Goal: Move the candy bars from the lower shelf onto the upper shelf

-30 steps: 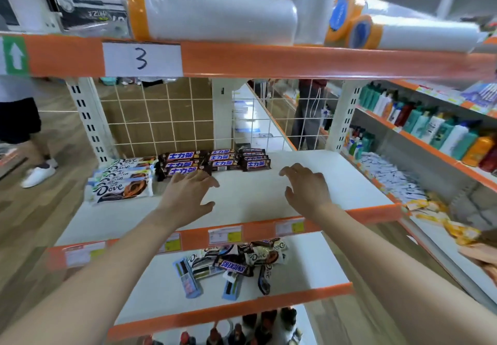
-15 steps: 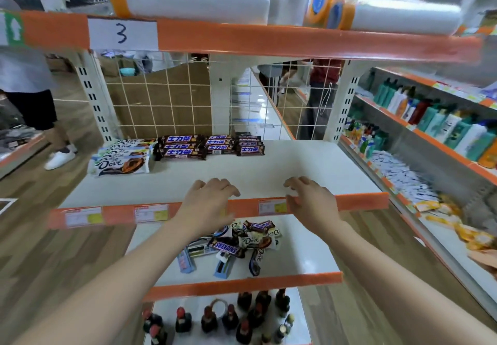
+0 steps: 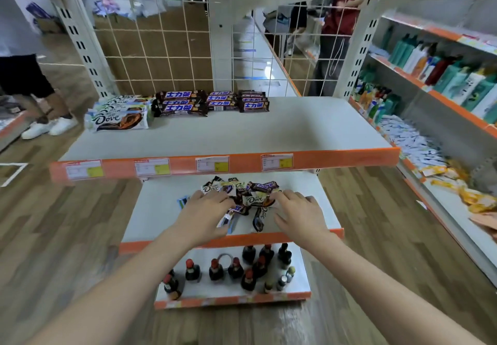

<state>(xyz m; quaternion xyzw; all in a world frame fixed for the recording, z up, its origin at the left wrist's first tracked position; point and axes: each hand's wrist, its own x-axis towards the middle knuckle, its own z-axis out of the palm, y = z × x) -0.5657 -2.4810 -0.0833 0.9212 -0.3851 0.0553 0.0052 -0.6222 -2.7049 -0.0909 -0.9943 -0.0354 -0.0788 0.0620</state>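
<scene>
Both hands reach down over the lower shelf point(image 3: 150, 218), flanking a loose heap of candy bars point(image 3: 243, 194) that lies toward the shelf's 12 o'clock edge, partly under the lip of the upper shelf point(image 3: 295, 134). The left hand point(image 3: 204, 211) sits at the heap's 8 o'clock, palm down, fingers spread and only gently bent, fingertips lying on the wrappers; no bar is clearly held. The right hand point(image 3: 298, 214) is at the heap's 4 o'clock, palm down, fingers extended, their tips touching a white Dove bar; whether anything is pinched cannot be told. On the upper shelf, at its 10 to 11 o'clock corner, stand tidy stacks of Dove bars point(image 3: 119, 120) and dark bars with blue labels point(image 3: 212, 101). Below the lower shelf, at 6 o'clock, a bottom shelf carries small dark bottles point(image 3: 234, 268)
</scene>
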